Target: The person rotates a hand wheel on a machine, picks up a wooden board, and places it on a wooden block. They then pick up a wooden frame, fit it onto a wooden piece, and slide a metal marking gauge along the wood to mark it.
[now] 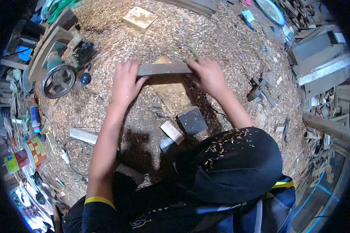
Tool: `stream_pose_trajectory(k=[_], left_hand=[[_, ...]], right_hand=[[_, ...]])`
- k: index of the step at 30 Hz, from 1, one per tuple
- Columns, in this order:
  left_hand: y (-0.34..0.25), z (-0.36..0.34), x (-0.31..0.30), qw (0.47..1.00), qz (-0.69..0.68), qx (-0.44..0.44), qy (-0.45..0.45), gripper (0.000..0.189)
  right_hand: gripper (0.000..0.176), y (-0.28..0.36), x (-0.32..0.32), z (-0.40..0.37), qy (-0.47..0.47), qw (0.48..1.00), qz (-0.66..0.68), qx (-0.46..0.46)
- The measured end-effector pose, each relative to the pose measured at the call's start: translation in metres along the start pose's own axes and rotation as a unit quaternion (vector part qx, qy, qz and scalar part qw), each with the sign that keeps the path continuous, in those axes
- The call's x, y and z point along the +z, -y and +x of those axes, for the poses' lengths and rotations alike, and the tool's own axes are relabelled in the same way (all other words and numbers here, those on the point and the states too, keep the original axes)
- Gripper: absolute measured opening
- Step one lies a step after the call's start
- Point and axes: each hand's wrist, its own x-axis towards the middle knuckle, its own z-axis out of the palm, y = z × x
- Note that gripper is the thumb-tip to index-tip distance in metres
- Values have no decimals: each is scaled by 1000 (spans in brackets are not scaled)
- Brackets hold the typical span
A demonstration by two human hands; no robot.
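Both hands grip a short grey-brown board [165,69], held crosswise in front of me with a long, narrow face showing. My left hand [125,79] is closed around its left end, the thumb on the near side. At the right end, the fingers of my right hand [209,75] wrap over the far edge. Beneath the held board, a pale wooden board [177,95] lies on the chip-covered ground, partly hidden by it. Nearer my body rest a dark square block [192,121] and a small light wood block [172,132].
Wood shavings cover the ground. A machine with a handwheel [58,81] and black knob [85,79] stands left. A square wood piece [140,18] lies at the far side. What looks like a hand plane [257,91] sits right. A patterned bucket [35,151] stands lower left.
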Motion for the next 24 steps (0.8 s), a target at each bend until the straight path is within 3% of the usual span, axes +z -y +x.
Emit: stream_pose_trajectory(k=[4,7,9,12,13,14,16,17,22,24], left_hand=[[-1,-2,6,998,-51,-9,-30,62],[-1,-8,2,996,-73,-21,-48,73],[6,-12,4,990,-107,-43,-78,81],[18,-22,5,982,-149,-76,-88,81],[21,-25,4,979,-164,-82,-84,73],[23,-27,6,979,-163,-81,-86,73],[24,-32,8,966,-213,-145,-31,63],[24,-35,10,975,-183,-116,-54,58],[28,-34,8,955,-236,-178,-35,65],[28,-34,12,974,-151,-157,-61,68]], right_hand=[[78,3,10,1,-27,999,-34,9],[89,0,3,2,-55,997,33,33],[106,-13,0,-5,-160,986,46,11],[114,-36,0,-23,-149,976,144,63],[96,-38,3,-28,-165,968,182,60],[96,-43,11,-34,-166,967,181,58],[70,-43,22,-40,-72,963,237,106],[48,-43,26,-44,-87,962,236,109],[48,-31,21,-34,-125,940,287,133],[54,-31,22,-27,-98,969,207,94]])
